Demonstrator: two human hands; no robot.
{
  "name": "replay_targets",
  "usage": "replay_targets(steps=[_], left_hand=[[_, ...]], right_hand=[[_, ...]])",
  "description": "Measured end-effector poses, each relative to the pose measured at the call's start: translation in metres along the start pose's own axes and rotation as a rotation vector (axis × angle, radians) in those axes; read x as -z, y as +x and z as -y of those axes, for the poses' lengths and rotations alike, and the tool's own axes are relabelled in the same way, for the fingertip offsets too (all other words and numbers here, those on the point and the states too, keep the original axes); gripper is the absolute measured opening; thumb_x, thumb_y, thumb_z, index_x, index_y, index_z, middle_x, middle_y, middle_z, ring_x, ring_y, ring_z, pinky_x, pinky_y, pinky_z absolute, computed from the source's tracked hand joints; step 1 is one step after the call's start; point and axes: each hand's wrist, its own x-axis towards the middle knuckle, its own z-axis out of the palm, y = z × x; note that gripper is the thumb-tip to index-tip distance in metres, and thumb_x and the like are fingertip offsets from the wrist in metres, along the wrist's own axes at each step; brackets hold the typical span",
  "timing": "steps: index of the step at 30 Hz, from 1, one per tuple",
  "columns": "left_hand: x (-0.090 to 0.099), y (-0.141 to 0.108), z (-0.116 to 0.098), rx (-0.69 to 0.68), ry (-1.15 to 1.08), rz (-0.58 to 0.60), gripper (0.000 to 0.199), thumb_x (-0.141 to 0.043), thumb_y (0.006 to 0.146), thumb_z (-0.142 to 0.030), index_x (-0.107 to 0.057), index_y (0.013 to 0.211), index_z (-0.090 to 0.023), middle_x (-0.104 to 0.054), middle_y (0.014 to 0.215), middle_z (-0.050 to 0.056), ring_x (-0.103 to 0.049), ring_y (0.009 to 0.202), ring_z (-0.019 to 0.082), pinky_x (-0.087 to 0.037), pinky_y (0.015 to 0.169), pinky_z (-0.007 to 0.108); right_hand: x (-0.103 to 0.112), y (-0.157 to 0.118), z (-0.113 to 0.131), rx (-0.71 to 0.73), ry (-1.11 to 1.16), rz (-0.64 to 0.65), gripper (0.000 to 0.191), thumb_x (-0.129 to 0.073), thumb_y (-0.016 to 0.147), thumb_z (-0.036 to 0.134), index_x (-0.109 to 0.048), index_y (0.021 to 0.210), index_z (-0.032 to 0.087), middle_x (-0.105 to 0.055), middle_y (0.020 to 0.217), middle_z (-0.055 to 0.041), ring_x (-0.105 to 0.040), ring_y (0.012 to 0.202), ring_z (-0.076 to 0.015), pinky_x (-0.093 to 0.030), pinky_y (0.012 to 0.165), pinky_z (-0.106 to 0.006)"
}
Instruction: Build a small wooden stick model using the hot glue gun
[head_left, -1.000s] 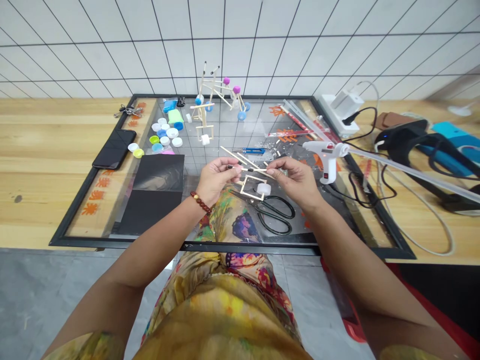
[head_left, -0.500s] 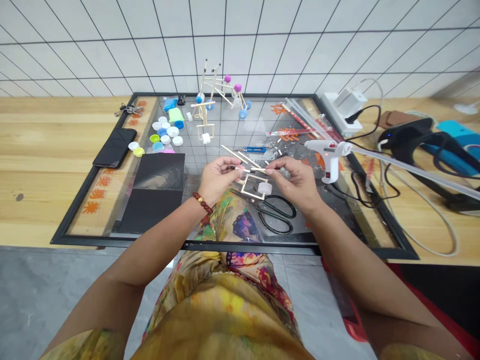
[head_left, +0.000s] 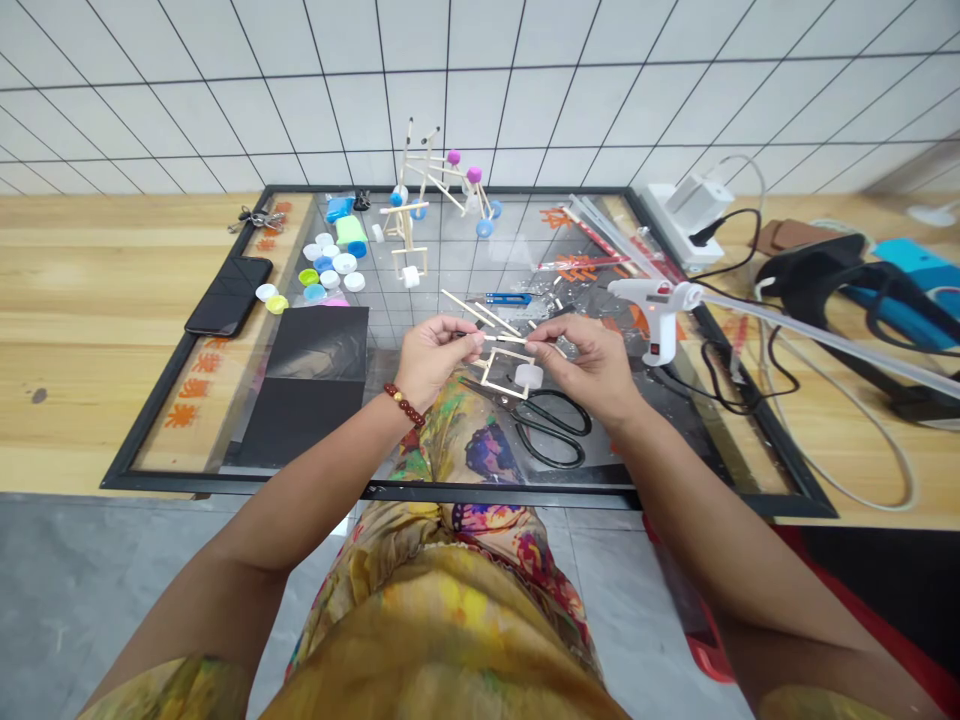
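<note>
My left hand (head_left: pixel 433 357) and my right hand (head_left: pixel 586 362) are raised over the glass-topped board, fingertips pinched close together. Between them runs a thin pale stick (head_left: pixel 510 341) with a dark part; whether it is one stick or two end to end I cannot tell. Just below lies a small square frame of sticks (head_left: pixel 489 372) with a white bottle cap (head_left: pixel 529 376) on it. Black-handled scissors (head_left: pixel 551 462) rest beneath that frame. Loose sticks (head_left: pixel 496 319) lie beyond my fingers, near a blue cutter-like tool (head_left: pixel 508 299).
A white glue gun (head_left: pixel 660 310) with its cord stands right of my right hand. At the back is a stick model (head_left: pixel 420 190) with coloured balls. Bottle caps (head_left: pixel 345 263), a phone (head_left: pixel 229 296) and black sheets (head_left: pixel 300 420) lie left; a power strip (head_left: pixel 679 225) is back right.
My right hand has shifted slightly left, bringing the fingertips of both hands a little closer along the stick. The other things lie as before.
</note>
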Motion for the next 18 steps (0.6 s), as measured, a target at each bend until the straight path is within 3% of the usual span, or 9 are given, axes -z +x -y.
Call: replay_targets(steps=[9, 18], left_hand=[[0.0007, 0.0013, 0.0017, 0.028, -0.031, 0.012, 0.027, -0.086, 0.057, -0.023, -0.066, 0.073, -0.013, -0.067, 0.061, 0.000, -0.062, 0.056, 0.008, -0.052, 0.058, 0.021], [0.0010, 0.0010, -0.0006, 0.052, -0.049, -0.012, 0.027, -0.085, 0.058, -0.021, -0.065, 0.074, -0.013, -0.067, 0.062, 0.000, -0.063, 0.056, 0.009, -0.053, 0.058, 0.022]], right_hand=[[0.0008, 0.0016, -0.0018, 0.060, 0.075, 0.038, 0.009, -0.065, 0.081, 0.023, -0.069, 0.074, 0.025, -0.072, 0.079, -0.0022, -0.067, 0.078, -0.0201, -0.051, 0.077, -0.038], [0.0012, -0.0005, -0.0030, 0.067, -0.057, -0.012, 0.012, -0.063, 0.079, 0.018, -0.068, 0.070, 0.024, -0.072, 0.079, -0.0015, -0.068, 0.079, -0.0198, -0.049, 0.077, -0.037]])
